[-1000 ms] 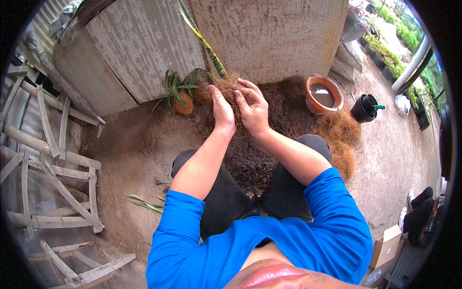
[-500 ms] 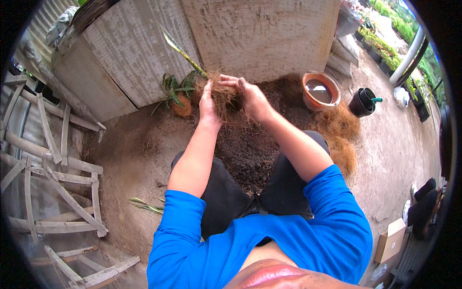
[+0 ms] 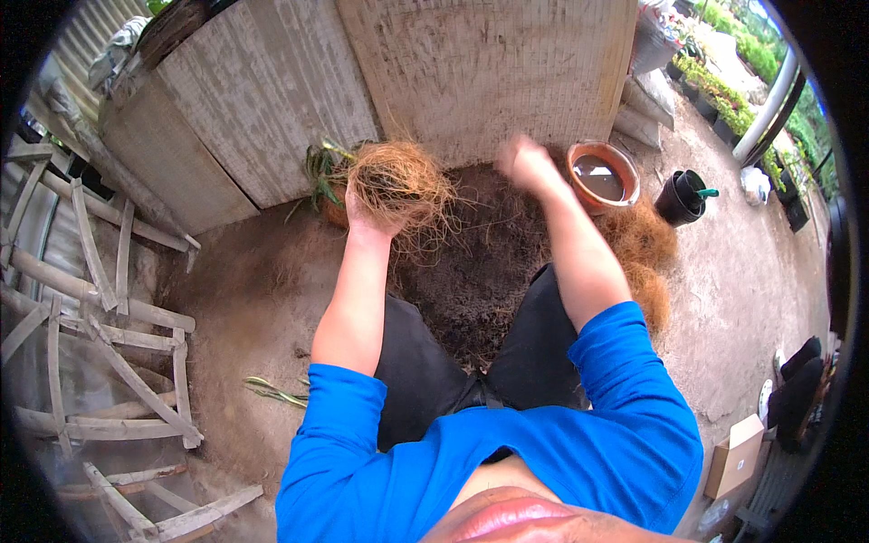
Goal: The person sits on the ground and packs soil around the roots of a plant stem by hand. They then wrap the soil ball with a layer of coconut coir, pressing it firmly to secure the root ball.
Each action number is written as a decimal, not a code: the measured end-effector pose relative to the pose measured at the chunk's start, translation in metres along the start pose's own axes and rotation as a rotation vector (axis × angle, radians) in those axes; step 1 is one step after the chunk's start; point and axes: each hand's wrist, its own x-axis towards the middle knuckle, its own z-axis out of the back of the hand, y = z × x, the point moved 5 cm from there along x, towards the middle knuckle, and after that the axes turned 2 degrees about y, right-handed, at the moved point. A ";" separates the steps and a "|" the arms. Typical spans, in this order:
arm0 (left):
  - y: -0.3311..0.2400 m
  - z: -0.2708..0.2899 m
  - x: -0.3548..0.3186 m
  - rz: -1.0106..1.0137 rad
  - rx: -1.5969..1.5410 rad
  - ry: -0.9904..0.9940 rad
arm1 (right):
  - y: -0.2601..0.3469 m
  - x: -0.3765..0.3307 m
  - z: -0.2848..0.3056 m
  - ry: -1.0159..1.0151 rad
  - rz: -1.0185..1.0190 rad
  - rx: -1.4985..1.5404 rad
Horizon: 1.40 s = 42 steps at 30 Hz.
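A tangled clump of coconut fibre (image 3: 398, 185) sits in the upper middle of the view, raised above the dark soil heap (image 3: 471, 271). It is a rounded wad with no clear long axis; loose strands trail from it toward four and five o'clock, down over the soil. The left hand (image 3: 362, 210) is closed around the clump from below and behind, mostly hidden by the fibre. At nine o'clock from the clump, just beside it, green leaves of a small plant (image 3: 319, 172) stick out; whether they touch the fibre cannot be told.

At three o'clock, apart from the clump, the right hand (image 3: 527, 163) is lifted over the soil. It is blurred, so whether it is spread or curled cannot be told; nothing shows in it.

Further toward three o'clock stands a terracotta pot (image 3: 604, 174), then a black pot (image 3: 681, 195). More brown fibre (image 3: 644, 253) lies in a pile at four o'clock. A pale wall (image 3: 489, 68) runs at twelve o'clock.
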 end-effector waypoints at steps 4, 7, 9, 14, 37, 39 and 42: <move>0.001 -0.002 -0.004 -0.076 0.097 -0.207 | -0.026 -0.014 -0.042 0.184 -0.081 -0.825; -0.001 -0.001 -0.005 -0.199 0.091 -0.360 | 0.024 -0.015 -0.052 -0.008 0.162 -0.373; -0.006 0.002 -0.001 -0.235 0.070 -0.333 | 0.059 -0.042 -0.073 -0.060 0.538 -0.378; -0.004 -0.001 -0.009 -0.236 0.075 -0.344 | 0.062 -0.088 -0.135 -0.106 0.657 -0.719; 0.007 0.004 0.002 -0.219 0.063 -0.279 | 0.047 -0.079 -0.135 -0.367 0.812 -0.525; 0.011 0.002 0.000 -0.208 0.077 -0.278 | 0.050 -0.083 -0.134 -0.441 0.813 -0.689; 0.020 -0.002 -0.004 -0.169 0.091 -0.281 | 0.048 -0.082 -0.131 -0.461 0.848 -0.730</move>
